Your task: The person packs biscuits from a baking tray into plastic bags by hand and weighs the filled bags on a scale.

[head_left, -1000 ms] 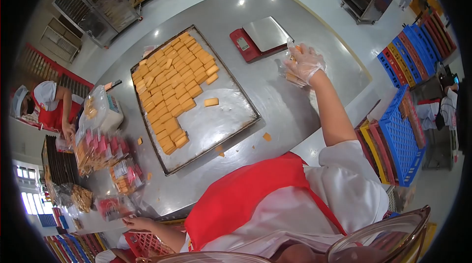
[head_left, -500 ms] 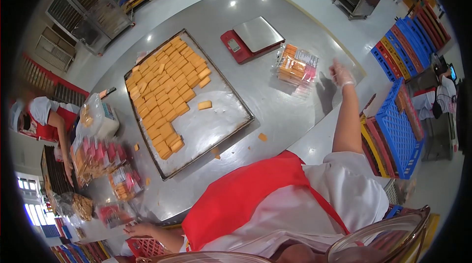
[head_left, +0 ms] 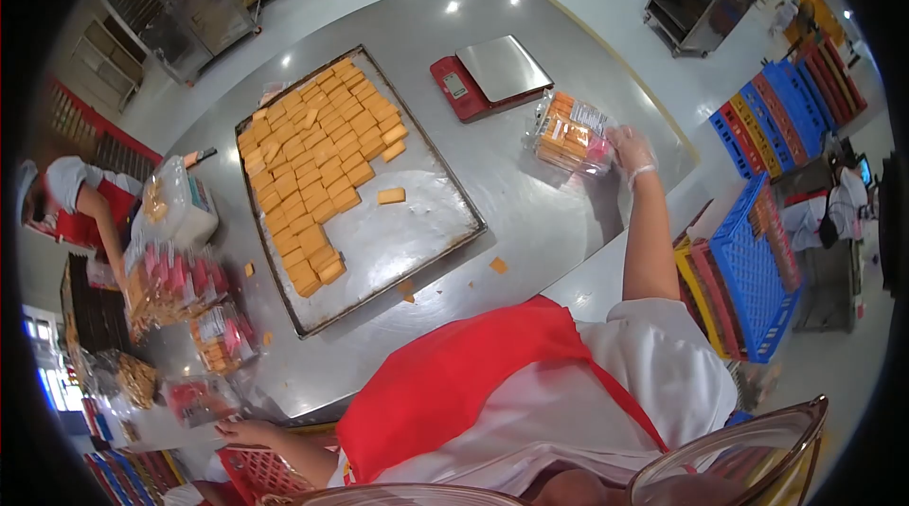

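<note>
A clear pack of orange-brown rectangular biscuits [head_left: 568, 132] with a white label and a pink part lies on the steel table. My right hand [head_left: 632, 152], in a clear glove, has its fingers closed at the pack's right edge. Low on the left, my left hand [head_left: 248, 432] holds nothing, its fingers apart, close to a clear pack with pink on it [head_left: 197, 399]. A large metal tray [head_left: 417, 255] carries many biscuits in rows [head_left: 317, 151], with one loose biscuit [head_left: 391, 195] apart from them.
Behind the pack stands a red scale [head_left: 464, 94] with a steel plate. Filled packs [head_left: 180, 284] and a white tub [head_left: 180, 208] crowd the left side, where a co-worker [head_left: 90, 198] reaches in. Blue crates [head_left: 753, 269] stand at right. Crumbs [head_left: 498, 266] lie near the table's front.
My right hand has moved left from beside the pack and now touches its edge. My left hand has shifted slightly leftward. The view has moved a little.
</note>
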Motion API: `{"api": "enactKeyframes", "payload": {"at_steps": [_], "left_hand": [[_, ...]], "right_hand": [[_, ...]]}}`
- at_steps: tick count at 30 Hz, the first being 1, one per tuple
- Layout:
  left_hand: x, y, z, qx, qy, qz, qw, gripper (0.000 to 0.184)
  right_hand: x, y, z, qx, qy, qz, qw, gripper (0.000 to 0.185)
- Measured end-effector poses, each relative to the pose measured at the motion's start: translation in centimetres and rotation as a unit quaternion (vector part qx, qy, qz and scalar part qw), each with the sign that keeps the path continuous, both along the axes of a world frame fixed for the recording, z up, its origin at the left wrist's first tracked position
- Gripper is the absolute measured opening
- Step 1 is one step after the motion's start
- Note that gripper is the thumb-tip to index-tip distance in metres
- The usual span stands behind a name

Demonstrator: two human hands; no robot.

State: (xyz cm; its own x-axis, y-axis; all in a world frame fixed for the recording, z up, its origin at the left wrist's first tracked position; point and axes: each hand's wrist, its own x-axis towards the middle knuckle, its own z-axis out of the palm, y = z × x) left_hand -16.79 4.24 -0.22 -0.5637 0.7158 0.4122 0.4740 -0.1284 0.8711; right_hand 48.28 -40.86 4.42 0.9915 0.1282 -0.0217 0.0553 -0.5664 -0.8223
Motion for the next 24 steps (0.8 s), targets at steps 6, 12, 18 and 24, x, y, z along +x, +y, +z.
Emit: {"api": "enactKeyframes", "payload": {"at_steps": [6,12,18,24], "left_hand": [[0.1,0.6,-0.6,0.02,-0.093,-0.023,0.995,0.041],[2.4,-0.9,2.1,0.003,-0.108,-0.007,0.994,0.041],[3.7,-1.8,3.3,0.0,-0.092,0.0,0.996,0.04],[-0.5,0.2,-0.3,-0.002,-0.013,-0.022,1.0,0.041]], "right_hand": [[0.3,0.3,2.4,-0.203,-0.222,0.066,0.951,0.023],[1.3,0.7,4.9,-0.232,-0.245,0.101,0.936,0.024],[0.0,4.5,8.6,-0.012,-0.048,0.046,0.998,0.028],[0.8,5.2,6.6,-0.37,-0.084,0.046,0.924,0.046]]}}
